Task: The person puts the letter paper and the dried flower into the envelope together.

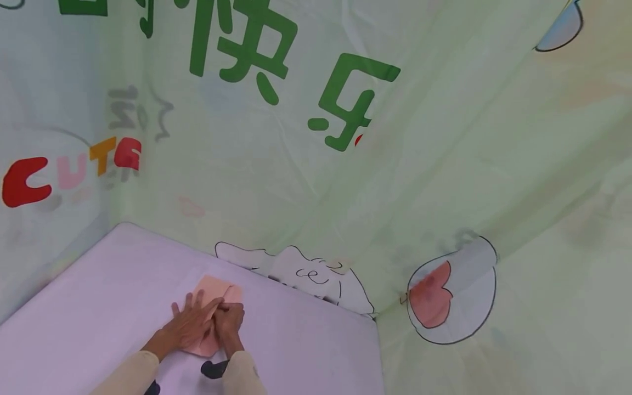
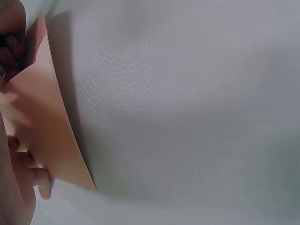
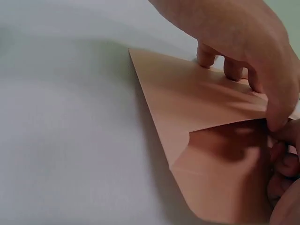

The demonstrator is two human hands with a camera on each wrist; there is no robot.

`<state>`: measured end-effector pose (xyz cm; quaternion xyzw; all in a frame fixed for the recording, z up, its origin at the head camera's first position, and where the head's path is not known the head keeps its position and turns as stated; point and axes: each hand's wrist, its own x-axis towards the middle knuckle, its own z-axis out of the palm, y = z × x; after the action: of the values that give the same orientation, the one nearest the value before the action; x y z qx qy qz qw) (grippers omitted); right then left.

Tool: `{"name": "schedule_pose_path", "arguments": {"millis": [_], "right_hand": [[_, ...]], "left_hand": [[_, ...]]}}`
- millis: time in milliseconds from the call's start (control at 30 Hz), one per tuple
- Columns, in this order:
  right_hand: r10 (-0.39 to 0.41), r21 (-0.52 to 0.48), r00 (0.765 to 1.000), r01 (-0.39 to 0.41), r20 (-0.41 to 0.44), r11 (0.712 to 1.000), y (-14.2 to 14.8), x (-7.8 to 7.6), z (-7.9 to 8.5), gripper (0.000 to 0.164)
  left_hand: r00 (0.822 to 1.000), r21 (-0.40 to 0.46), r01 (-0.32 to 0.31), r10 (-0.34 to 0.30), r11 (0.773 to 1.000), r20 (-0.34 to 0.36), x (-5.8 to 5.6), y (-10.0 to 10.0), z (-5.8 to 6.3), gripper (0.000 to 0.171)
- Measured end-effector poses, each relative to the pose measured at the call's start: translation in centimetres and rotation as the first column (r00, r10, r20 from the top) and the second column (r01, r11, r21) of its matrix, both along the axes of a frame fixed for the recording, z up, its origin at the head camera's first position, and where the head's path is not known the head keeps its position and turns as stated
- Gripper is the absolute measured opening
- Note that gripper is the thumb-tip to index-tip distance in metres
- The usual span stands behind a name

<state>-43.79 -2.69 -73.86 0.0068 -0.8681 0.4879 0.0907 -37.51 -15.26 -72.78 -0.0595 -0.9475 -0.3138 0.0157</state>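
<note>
A folded sheet of salmon-pink paper lies on the pale purple table, under both hands. My left hand rests on its left part with the fingers spread and straight, and the thumb side reaches toward the middle. Beside it my right hand has its fingers curled and pinches the paper at the edge of the fold. In the right wrist view a layer of the paper stands raised over the lower layer, leaving a gap. There the left hand presses the upper layer, close against the right hand.
The purple table ends at a back edge and a right corner. Close behind it hangs a pale green cloth with printed letters and drawings. A black strap piece shows at the right wrist.
</note>
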Motion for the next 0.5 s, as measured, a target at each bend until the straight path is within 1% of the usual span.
{"name": "schedule_pose_path", "arguments": {"millis": [67,133,167,200,267,367,433,467,500], "right_hand": [[-0.014,-0.034,0.998,0.016,0.062,0.999,0.7,0.2,0.6,0.01],[-0.04,-0.033,0.994,0.044,0.103,0.998,1.4,0.1,1.2,0.01],[-0.053,-0.022,0.993,0.056,0.107,0.998,1.8,0.0,1.5,0.01],[-0.052,-0.008,0.994,0.053,0.094,0.999,2.0,-0.1,1.9,0.01],[-0.035,0.048,0.999,0.034,0.012,0.998,2.5,-0.5,2.7,0.007],[0.007,0.146,0.996,0.006,-0.089,0.989,3.4,-1.4,4.0,0.003],[0.05,0.229,0.989,-0.016,-0.141,0.973,4.1,-2.2,5.0,0.003],[0.071,0.27,0.986,-0.027,-0.154,0.963,4.4,-2.6,5.5,0.005],[0.1,0.322,0.981,-0.042,-0.168,0.946,4.8,-2.9,5.9,0.008]], "left_hand": [[1.0,-0.011,-0.011,0.011,1.0,-0.017,-0.1,0.1,-0.3,0.057],[0.999,-0.014,-0.025,0.025,1.0,-0.027,-0.3,0.0,-0.5,0.061],[0.999,-0.011,-0.032,0.031,0.999,-0.034,-0.4,-0.1,-0.6,0.063],[0.999,-0.004,-0.043,0.043,0.999,-0.032,-0.4,-0.5,-0.7,0.066],[0.997,0.0,-0.068,0.068,0.998,-0.033,-0.3,-1.3,-0.7,0.071],[0.995,0.002,-0.103,0.103,0.995,-0.019,-0.2,-2.4,-0.6,0.074],[0.993,-0.001,-0.121,0.121,0.993,-0.008,0.0,-3.1,-0.3,0.074],[0.992,-0.006,-0.127,0.127,0.992,-0.022,0.0,-3.4,-0.1,0.074],[0.991,-0.008,-0.131,0.131,0.991,-0.039,0.1,-3.7,0.1,0.074]]}}
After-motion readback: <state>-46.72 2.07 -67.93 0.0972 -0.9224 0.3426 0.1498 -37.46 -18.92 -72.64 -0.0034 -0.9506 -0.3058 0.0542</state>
